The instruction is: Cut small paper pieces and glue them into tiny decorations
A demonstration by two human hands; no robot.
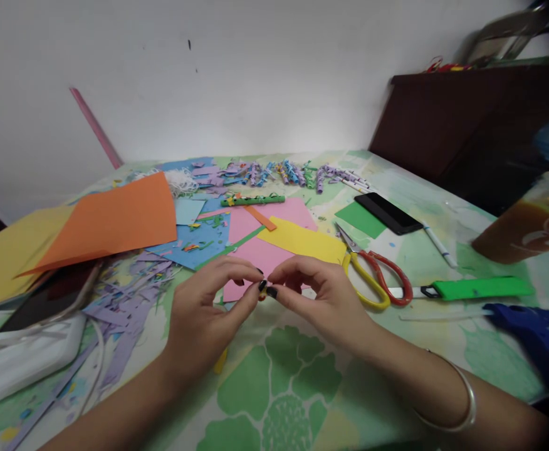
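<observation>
"From my end, what are the hands doing in the head view?"

"Near the center of the frame, I see the left hand (206, 307) and right hand (328, 297) meeting, thumbs and index fingers brought together. Both are pinched on a small piece (262, 295), with yellow and red showing; it's too tiny and covered for me to tell its shape."

"Where's that piece against the rest?"

"Just below the pink paper (250, 257) in my view, above the floral tablecloth (284, 401). I can't tell whether it touches the cloth."

"And to the right?"

"I've got scissors (356, 248) with one yellow and one red handle loop, a green-handled tool (481, 289) beyond them, and a black phone (387, 213) overlapping a green sheet (359, 219). A clear cup (521, 232) of brown drink is at the right edge."

"Left and top?"

"An orange sheet (119, 219) on the left, purple scraps (128, 332) below it, and a white device (25, 363) at the lower left. Across the upper middle, I see a row of small paper rolls (288, 172), with a longer green roll (256, 200) nearer the hands."
</observation>
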